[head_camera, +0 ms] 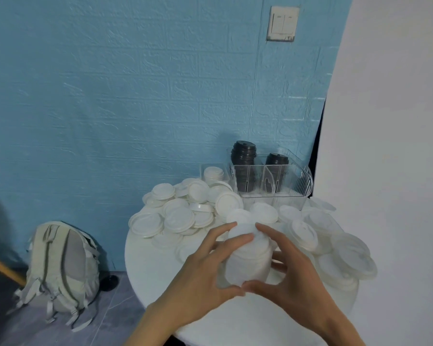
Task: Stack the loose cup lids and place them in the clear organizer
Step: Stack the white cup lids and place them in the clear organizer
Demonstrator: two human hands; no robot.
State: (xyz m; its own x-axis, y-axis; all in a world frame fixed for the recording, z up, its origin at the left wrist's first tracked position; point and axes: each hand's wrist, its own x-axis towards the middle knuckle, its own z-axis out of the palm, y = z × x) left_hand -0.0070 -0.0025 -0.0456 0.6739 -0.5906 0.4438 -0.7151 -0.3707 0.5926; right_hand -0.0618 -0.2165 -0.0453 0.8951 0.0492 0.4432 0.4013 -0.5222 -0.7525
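Your left hand (205, 265) and right hand (288, 268) both curl round one white lid stack (248, 255) above the worktop (235, 318), thumbs under, fingers on top, apparently squaring it; organizer (275, 181) stands behind, loose lids (178, 218) around
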